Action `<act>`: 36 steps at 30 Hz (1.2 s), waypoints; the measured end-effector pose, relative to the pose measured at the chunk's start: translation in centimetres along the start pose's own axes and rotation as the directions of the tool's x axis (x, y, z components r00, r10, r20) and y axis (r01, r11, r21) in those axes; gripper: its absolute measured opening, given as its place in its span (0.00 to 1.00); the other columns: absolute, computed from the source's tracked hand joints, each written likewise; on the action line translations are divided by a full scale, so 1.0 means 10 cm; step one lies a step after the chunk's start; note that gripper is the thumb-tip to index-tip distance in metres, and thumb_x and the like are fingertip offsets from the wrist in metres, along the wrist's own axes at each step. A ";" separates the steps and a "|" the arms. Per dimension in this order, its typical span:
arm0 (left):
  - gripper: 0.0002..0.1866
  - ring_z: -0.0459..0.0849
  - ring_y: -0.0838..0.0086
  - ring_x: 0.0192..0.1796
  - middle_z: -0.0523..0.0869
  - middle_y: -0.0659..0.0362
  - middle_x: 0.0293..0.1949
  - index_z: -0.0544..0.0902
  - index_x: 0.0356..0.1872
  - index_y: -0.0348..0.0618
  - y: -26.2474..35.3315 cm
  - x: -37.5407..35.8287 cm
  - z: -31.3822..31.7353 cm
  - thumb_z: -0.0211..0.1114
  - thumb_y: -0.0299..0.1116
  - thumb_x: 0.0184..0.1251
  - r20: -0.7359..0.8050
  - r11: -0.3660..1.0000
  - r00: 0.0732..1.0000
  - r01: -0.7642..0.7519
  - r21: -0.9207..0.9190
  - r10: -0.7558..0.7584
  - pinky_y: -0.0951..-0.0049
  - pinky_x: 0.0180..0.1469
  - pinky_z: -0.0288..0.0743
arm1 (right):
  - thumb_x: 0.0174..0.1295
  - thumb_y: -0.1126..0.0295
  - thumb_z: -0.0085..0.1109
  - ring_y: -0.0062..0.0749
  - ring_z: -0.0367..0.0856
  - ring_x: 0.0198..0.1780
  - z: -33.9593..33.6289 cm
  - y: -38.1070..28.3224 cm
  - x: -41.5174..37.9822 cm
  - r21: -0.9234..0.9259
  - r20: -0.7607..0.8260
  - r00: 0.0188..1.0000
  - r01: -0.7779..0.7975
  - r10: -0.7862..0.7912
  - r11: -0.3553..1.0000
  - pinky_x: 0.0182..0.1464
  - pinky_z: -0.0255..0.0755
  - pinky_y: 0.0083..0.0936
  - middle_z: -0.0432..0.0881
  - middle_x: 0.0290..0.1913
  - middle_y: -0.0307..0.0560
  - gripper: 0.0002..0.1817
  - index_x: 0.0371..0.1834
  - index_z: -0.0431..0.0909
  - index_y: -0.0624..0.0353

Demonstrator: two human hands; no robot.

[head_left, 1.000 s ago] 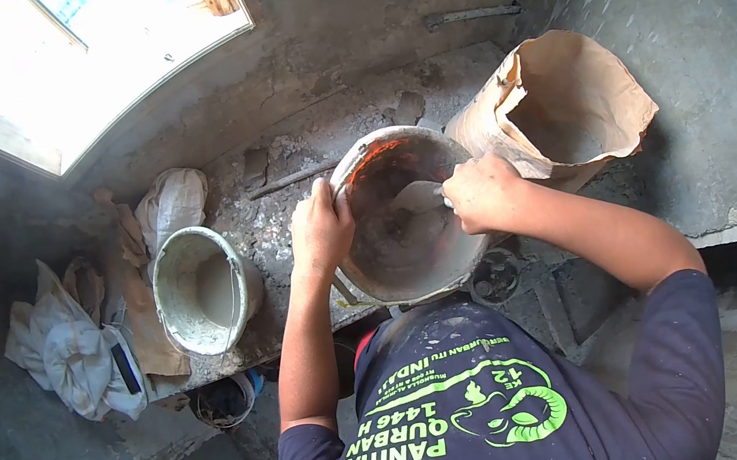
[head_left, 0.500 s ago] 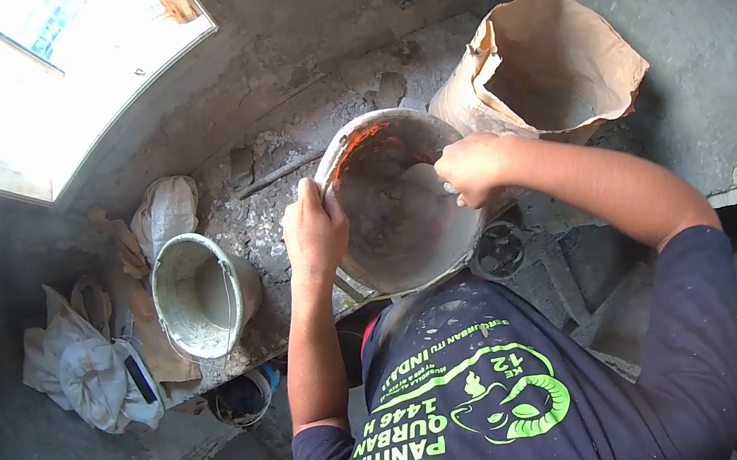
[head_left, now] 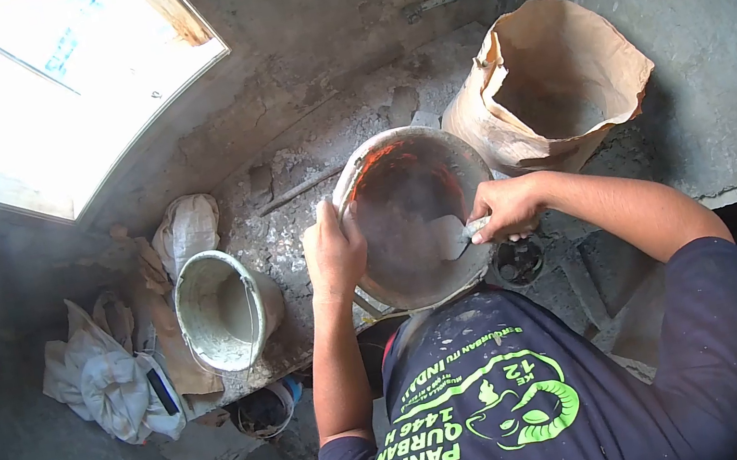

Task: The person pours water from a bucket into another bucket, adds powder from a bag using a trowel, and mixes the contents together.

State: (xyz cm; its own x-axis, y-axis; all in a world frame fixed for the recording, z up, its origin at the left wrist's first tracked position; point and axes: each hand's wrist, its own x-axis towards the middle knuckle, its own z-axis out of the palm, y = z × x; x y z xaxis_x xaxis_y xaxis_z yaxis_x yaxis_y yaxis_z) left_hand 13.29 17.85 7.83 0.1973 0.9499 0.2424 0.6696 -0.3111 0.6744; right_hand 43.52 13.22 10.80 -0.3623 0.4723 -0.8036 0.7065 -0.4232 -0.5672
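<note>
A large bucket (head_left: 369, 279) with an orange-stained inner wall tilts toward me, its inside hazy with dust. My left hand (head_left: 334, 250) is closed over its left rim, thumb on the inside. In my right hand (head_left: 511, 208) is a trowel (head_left: 451, 238), held by its handle near the bucket's right rim. The trowel's blade lies inside the bucket, over powdery grey material (head_left: 407, 253). Just behind the right side of the bucket stands an open brown paper sack (head_left: 507, 124).
A smaller pale bucket (head_left: 268, 300) with a wire handle stands to the left on the rough ledge (head_left: 302, 212). White sacks (head_left: 112, 385) lie farther left. A stick (head_left: 299, 190) rests behind the buckets. Below the ledge are small containers (head_left: 262, 411). A bright window (head_left: 71, 85) is at upper left.
The trowel has come into clearer view as my right hand moved toward the bucket's near right side. My left hand keeps its hold on the rim. The whole view has shifted slightly.
</note>
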 end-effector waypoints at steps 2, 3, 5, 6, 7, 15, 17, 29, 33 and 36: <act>0.14 0.81 0.38 0.33 0.81 0.40 0.27 0.72 0.36 0.37 0.02 0.00 0.00 0.63 0.36 0.76 0.008 1.000 1.000 0.007 -0.023 -0.006 0.49 0.34 0.71 | 0.70 0.58 0.69 0.25 0.79 0.23 0.11 0.07 0.04 0.107 0.000 1.000 0.012 -0.012 0.994 0.23 0.75 0.26 0.80 0.24 0.40 0.17 0.47 0.87 0.63; 0.13 0.81 0.38 0.33 0.81 0.40 0.27 0.72 0.36 0.37 0.03 0.00 0.01 0.63 0.35 0.76 0.017 1.000 1.000 0.011 -0.021 -0.010 0.49 0.34 0.72 | 0.70 0.57 0.69 0.24 0.80 0.23 0.17 0.10 0.08 0.207 0.001 1.000 0.019 -0.020 0.978 0.23 0.76 0.26 0.80 0.25 0.41 0.19 0.50 0.87 0.64; 0.13 0.81 0.38 0.33 0.81 0.40 0.27 0.72 0.36 0.37 0.00 -0.05 0.01 0.64 0.34 0.75 0.029 0.999 0.999 0.038 -0.002 -0.038 0.48 0.34 0.72 | 0.70 0.58 0.69 0.24 0.81 0.23 0.35 0.15 0.15 0.285 0.022 0.998 0.053 -0.062 0.957 0.23 0.76 0.24 0.81 0.26 0.41 0.21 0.54 0.85 0.66; 0.13 0.82 0.38 0.31 0.81 0.40 0.25 0.72 0.36 0.37 0.00 -0.04 0.00 0.64 0.34 0.75 0.015 1.000 1.000 -0.017 0.007 0.017 0.47 0.33 0.72 | 0.70 0.58 0.68 0.23 0.81 0.23 0.41 0.15 0.14 0.363 0.011 0.997 0.071 -0.081 0.929 0.23 0.76 0.23 0.81 0.26 0.41 0.21 0.54 0.85 0.66; 0.12 0.83 0.38 0.30 0.81 0.40 0.24 0.72 0.36 0.38 -0.01 -0.02 0.00 0.65 0.34 0.74 0.001 0.997 0.997 -0.076 0.015 0.076 0.46 0.32 0.73 | 0.71 0.59 0.68 0.23 0.81 0.23 0.46 0.15 0.14 0.439 -0.005 0.995 0.088 -0.096 0.894 0.22 0.76 0.22 0.81 0.26 0.41 0.20 0.54 0.85 0.66; 0.11 0.82 0.38 0.30 0.81 0.40 0.24 0.72 0.36 0.38 0.06 -0.01 -0.01 0.65 0.33 0.74 0.026 0.999 0.998 -0.048 -0.009 0.049 0.46 0.32 0.73 | 0.75 0.59 0.61 0.21 0.77 0.23 0.77 0.21 0.36 0.925 -0.002 0.986 0.066 -0.169 0.374 0.22 0.75 0.19 0.79 0.33 0.44 0.14 0.47 0.78 0.60; 0.11 0.83 0.39 0.30 0.82 0.40 0.24 0.73 0.36 0.38 0.04 0.02 -0.01 0.65 0.33 0.74 0.016 0.996 0.996 -0.083 0.024 0.083 0.47 0.31 0.73 | 0.77 0.59 0.57 0.21 0.76 0.25 0.81 0.29 0.46 0.966 0.050 0.976 0.008 -0.214 0.260 0.22 0.75 0.18 0.77 0.35 0.45 0.14 0.51 0.74 0.59; 0.10 0.82 0.38 0.32 0.81 0.39 0.26 0.73 0.35 0.37 0.04 0.04 0.00 0.65 0.30 0.72 0.008 0.999 1.000 -0.026 0.039 0.026 0.46 0.34 0.72 | 0.80 0.57 0.47 0.22 0.75 0.22 0.74 0.42 -0.25 0.977 -0.057 0.959 0.110 -0.276 0.180 0.20 0.73 0.21 0.78 0.35 0.47 0.23 0.69 0.70 0.60; 0.11 0.82 0.39 0.31 0.80 0.40 0.25 0.73 0.34 0.37 0.10 0.03 -0.01 0.65 0.31 0.73 0.032 1.000 0.999 -0.002 0.007 0.002 0.49 0.33 0.72 | 0.79 0.61 0.50 0.26 0.80 0.20 0.38 0.16 -0.10 0.394 -0.318 0.941 0.240 -0.114 0.887 0.16 0.75 0.27 0.78 0.28 0.42 0.14 0.48 0.76 0.62; 0.12 0.82 0.39 0.29 0.80 0.41 0.23 0.73 0.34 0.38 0.20 0.02 0.03 0.66 0.33 0.73 0.041 0.999 0.999 -0.028 -0.020 0.029 0.49 0.32 0.72 | 0.78 0.60 0.50 0.31 0.81 0.21 0.17 -0.12 0.13 0.123 -0.290 0.955 0.103 -0.064 0.987 0.23 0.80 0.33 0.78 0.25 0.46 0.18 0.41 0.76 0.67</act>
State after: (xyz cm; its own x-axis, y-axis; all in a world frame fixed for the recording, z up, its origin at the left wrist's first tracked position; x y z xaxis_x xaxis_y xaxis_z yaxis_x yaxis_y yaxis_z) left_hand 14.85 17.42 9.04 0.2458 0.9410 0.2327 0.6496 -0.3381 0.6809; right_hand 41.15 12.99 10.15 -0.2143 0.7024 -0.6787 0.5851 -0.4641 -0.6650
